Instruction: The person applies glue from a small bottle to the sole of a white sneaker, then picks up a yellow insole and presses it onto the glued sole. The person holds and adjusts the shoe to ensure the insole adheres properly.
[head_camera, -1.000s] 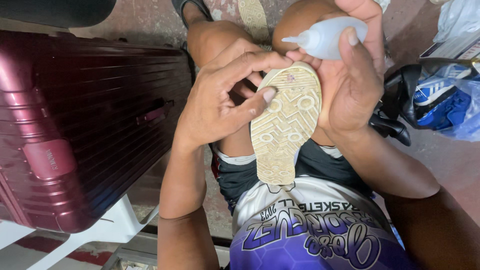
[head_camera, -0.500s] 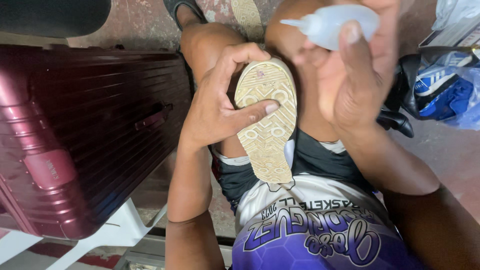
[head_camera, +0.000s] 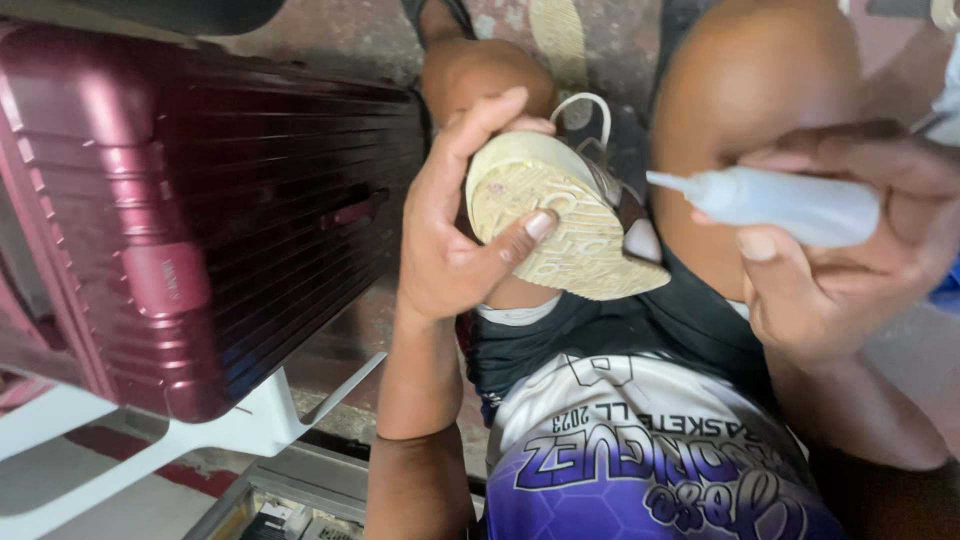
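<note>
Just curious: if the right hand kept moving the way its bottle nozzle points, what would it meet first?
Probably the sandal held by the left hand; the right hand aims the squeeze bottle at it, though depth is unclear.

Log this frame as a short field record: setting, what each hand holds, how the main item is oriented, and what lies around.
setting: seated person, head camera looking down at lap and knees
left hand: grips a flip-flop sandal, thumb pressed on its sole
sandal orientation: pale patterned sole turned up toward the camera, white strap on the far side
right hand: holds a small translucent squeeze bottle, nozzle pointing left toward the sandal, not touching it
bottle contents: cannot tell
surroundings: maroon ribbed suitcase to the left, resting on a white plastic support
</note>
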